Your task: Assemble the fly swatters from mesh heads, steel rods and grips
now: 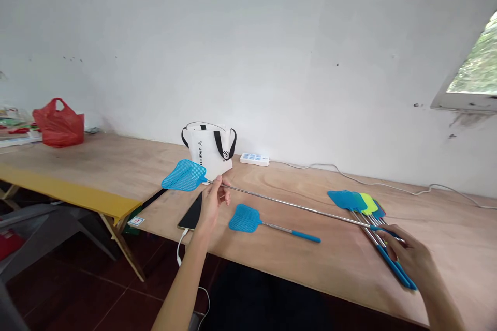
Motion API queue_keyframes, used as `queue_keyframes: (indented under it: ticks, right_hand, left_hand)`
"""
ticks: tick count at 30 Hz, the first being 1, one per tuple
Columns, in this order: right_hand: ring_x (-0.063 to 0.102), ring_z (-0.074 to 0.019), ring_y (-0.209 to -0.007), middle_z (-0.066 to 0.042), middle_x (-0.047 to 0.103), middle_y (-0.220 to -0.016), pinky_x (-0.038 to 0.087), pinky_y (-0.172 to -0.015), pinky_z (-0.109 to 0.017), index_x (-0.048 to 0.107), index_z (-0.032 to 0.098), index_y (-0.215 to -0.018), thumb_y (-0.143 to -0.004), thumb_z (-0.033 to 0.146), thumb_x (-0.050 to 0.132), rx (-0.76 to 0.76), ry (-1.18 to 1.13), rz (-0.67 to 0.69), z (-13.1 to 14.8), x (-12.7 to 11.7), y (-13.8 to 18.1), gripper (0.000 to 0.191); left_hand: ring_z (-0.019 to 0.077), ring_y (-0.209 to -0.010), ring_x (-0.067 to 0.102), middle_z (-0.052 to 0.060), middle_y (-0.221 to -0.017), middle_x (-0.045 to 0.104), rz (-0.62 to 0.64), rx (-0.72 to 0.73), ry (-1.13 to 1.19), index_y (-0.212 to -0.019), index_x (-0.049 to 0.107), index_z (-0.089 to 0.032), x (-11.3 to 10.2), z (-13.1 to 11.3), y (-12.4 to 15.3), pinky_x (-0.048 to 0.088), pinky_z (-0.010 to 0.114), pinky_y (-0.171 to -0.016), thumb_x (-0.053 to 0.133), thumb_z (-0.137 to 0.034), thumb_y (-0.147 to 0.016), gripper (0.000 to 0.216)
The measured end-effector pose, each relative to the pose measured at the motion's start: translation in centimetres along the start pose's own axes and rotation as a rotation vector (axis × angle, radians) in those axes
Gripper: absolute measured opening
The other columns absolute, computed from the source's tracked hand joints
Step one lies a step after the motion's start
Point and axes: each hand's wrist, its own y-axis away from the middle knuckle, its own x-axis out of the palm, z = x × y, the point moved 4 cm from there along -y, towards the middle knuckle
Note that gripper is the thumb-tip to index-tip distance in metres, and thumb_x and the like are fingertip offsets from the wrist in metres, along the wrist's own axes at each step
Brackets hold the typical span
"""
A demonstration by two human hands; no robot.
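Stretched out long between my hands is a blue fly swatter (298, 207) with a thin metal telescopic shaft. My left hand (212, 200) pinches the shaft just beside the perforated blue head. At the other end, my right hand (407, 253) is closed around the blue handle, largely covering it. Below the shaft, a second blue fly swatter (245, 218) with a short shaft lies flat on the table. Under and beside my right hand lies a fanned stack of fly swatters (368, 204) with blue, teal and yellow-green heads.
A wooden table (279, 264) runs along the wall. On it are a white bag (205, 147) with black handles, a power strip (254, 159) with a trailing cord, and a phone (191, 214) on a charging cable. A red plastic bag (62, 126) stands far left.
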Motion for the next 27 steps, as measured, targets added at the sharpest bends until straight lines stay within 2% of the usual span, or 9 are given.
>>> queue_keyframes:
  ticks: [5, 8, 11, 13, 16, 19, 22, 25, 27]
  right_hand:
    - [0.046, -0.0162, -0.044, 0.003, 0.049, -0.047, 0.040, -0.044, -0.030, 0.074, 0.023, -0.088, -0.073, 0.066, 0.066, -0.082, -0.021, -0.015, 1.7, 0.6, 0.4, 0.046]
    - [0.053, -0.0183, -0.050, 0.000, 0.058, -0.054, 0.045, -0.049, -0.030, 0.074, 0.026, -0.086, -0.079, 0.063, 0.065, -0.253, 0.012, 0.004, 5.0, 3.2, 1.2, 0.039]
    - [0.064, -0.0203, -0.068, -0.002, 0.070, -0.073, 0.051, -0.063, -0.029, 0.071, 0.026, -0.085, -0.088, 0.063, 0.059, -0.434, 0.004, 0.089, 8.7, 7.2, 2.8, 0.039]
    - [0.067, -0.0206, -0.076, -0.003, 0.072, -0.082, 0.051, -0.068, -0.028, 0.069, 0.025, -0.087, -0.093, 0.062, 0.053, -0.471, -0.004, 0.092, 10.3, 9.4, 3.8, 0.041]
    - [0.065, -0.0185, -0.072, -0.002, 0.069, -0.080, 0.048, -0.065, -0.026, 0.067, 0.025, -0.086, -0.096, 0.061, 0.049, -0.468, 0.000, 0.104, 11.2, 11.2, 5.0, 0.041]
    - [0.063, -0.0175, -0.071, -0.001, 0.068, -0.079, 0.047, -0.065, -0.025, 0.067, 0.025, -0.087, -0.097, 0.060, 0.049, -0.455, -0.021, 0.137, 11.5, 11.7, 5.8, 0.041]
    - [0.064, -0.0176, -0.072, -0.002, 0.070, -0.082, 0.048, -0.065, -0.024, 0.068, 0.024, -0.087, -0.098, 0.059, 0.049, -0.442, -0.045, 0.150, 12.0, 11.8, 6.3, 0.041]
    - [0.065, -0.0185, -0.075, -0.003, 0.071, -0.083, 0.049, -0.065, -0.024, 0.070, 0.025, -0.089, -0.097, 0.060, 0.048, -0.435, -0.041, 0.163, 12.5, 11.9, 6.5, 0.042]
    - [0.064, -0.0178, -0.069, -0.002, 0.069, -0.078, 0.048, -0.062, -0.025, 0.070, 0.025, -0.091, -0.096, 0.061, 0.049, -0.413, -0.031, 0.169, 12.4, 12.0, 6.3, 0.042]
  left_hand:
    - [0.0103, -0.049, 0.048, -0.003, -0.053, 0.053, -0.003, -0.009, -0.027, -0.090, 0.067, -0.013, 0.8, 0.4, 0.2, 0.039, 0.022, -0.050, 0.056, -0.064, -0.093, 0.053]
    - [0.0104, -0.048, 0.049, -0.003, -0.053, 0.054, 0.096, -0.076, -0.043, -0.096, 0.069, -0.012, 3.6, 1.9, 1.5, 0.039, 0.022, -0.049, 0.056, -0.066, -0.092, 0.056]
    - [0.0107, -0.045, 0.049, -0.002, -0.051, 0.053, 0.249, -0.189, -0.042, -0.099, 0.070, -0.011, 7.3, 4.5, 3.5, 0.038, 0.022, -0.046, 0.054, -0.070, -0.090, 0.061]
    - [0.0116, -0.042, 0.049, -0.001, -0.050, 0.056, 0.347, -0.257, -0.029, -0.103, 0.070, -0.009, 9.4, 6.2, 4.8, 0.038, 0.022, -0.044, 0.048, -0.074, -0.090, 0.069]
    - [0.0119, -0.042, 0.051, 0.000, -0.050, 0.058, 0.416, -0.280, -0.015, -0.108, 0.070, -0.008, 11.0, 7.3, 6.2, 0.040, 0.022, -0.043, 0.047, -0.074, -0.090, 0.072]
    - [0.0129, -0.042, 0.054, 0.002, -0.052, 0.062, 0.499, -0.300, 0.009, -0.117, 0.067, -0.007, 11.8, 7.4, 7.0, 0.042, 0.022, -0.044, 0.048, -0.072, -0.091, 0.073]
    - [0.0139, -0.043, 0.056, 0.003, -0.054, 0.064, 0.523, -0.315, 0.032, -0.124, 0.065, -0.008, 11.8, 7.2, 7.0, 0.043, 0.022, -0.044, 0.046, -0.072, -0.092, 0.074]
    - [0.0142, -0.049, 0.060, 0.004, -0.058, 0.066, 0.524, -0.325, 0.005, -0.120, 0.067, -0.009, 11.2, 7.3, 6.5, 0.045, 0.022, -0.047, 0.047, -0.070, -0.093, 0.070]
    - [0.0138, -0.051, 0.060, 0.004, -0.059, 0.066, 0.515, -0.323, -0.036, -0.113, 0.070, -0.009, 10.7, 7.4, 6.1, 0.044, 0.021, -0.048, 0.049, -0.071, -0.092, 0.069]
